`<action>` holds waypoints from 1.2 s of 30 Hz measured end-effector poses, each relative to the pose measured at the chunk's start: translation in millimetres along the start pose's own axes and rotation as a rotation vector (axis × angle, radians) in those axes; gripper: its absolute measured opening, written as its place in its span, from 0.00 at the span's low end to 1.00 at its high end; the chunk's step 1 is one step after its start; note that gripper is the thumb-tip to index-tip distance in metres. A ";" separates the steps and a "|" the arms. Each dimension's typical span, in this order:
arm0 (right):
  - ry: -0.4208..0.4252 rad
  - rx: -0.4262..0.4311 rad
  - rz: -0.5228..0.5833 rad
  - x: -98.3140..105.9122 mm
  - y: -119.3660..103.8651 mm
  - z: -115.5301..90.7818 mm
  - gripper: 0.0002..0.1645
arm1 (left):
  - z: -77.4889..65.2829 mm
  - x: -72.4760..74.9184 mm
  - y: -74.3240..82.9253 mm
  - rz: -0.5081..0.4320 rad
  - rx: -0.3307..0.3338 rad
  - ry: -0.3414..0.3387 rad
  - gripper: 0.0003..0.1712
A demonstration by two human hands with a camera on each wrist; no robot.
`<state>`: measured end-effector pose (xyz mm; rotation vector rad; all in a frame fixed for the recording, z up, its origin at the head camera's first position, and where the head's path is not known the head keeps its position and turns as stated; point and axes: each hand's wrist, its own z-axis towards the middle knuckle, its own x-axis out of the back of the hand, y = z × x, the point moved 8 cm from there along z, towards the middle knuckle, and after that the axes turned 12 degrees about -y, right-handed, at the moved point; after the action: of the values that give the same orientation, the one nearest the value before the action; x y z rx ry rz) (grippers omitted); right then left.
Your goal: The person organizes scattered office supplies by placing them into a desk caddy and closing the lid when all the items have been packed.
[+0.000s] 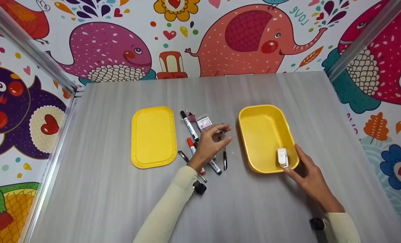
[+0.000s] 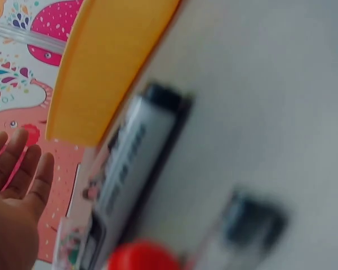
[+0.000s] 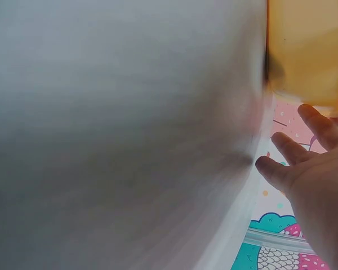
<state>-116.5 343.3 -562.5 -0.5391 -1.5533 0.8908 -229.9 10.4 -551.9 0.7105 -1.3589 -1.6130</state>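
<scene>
My left hand (image 1: 211, 145) hovers over a loose group of pens and markers, thumb and index finger apart, with nothing visible between them. Around it lie a black-capped whiteboard marker (image 1: 190, 126), a red-capped marker (image 1: 191, 143), a black pen (image 1: 225, 160) and a small packet with a white label (image 1: 204, 123). In the right wrist view, my right hand (image 3: 321, 169) has its fingers spread. It touches the near right corner of a yellow box (image 1: 242, 141), thumb at the front rim and fingers along the side. A small white block-like item (image 1: 282, 157) is inside that corner.
A yellow lid (image 1: 154, 136) lies flat on the grey table (image 1: 102, 202), left of the pens. Printed panels (image 1: 241, 40) stand along the back and both sides, with metal posts (image 1: 34, 47) at the back corners.
</scene>
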 end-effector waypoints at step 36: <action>-0.002 -0.002 0.011 -0.5 0.6 0.7 0.57 | -2.1 71.4 -11.0 0.930 0.220 0.171 0.33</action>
<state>-117.2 343.2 -563.3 -0.5488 -1.5544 0.8992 -262.8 -53.9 -555.0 0.2426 -1.4381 -0.6595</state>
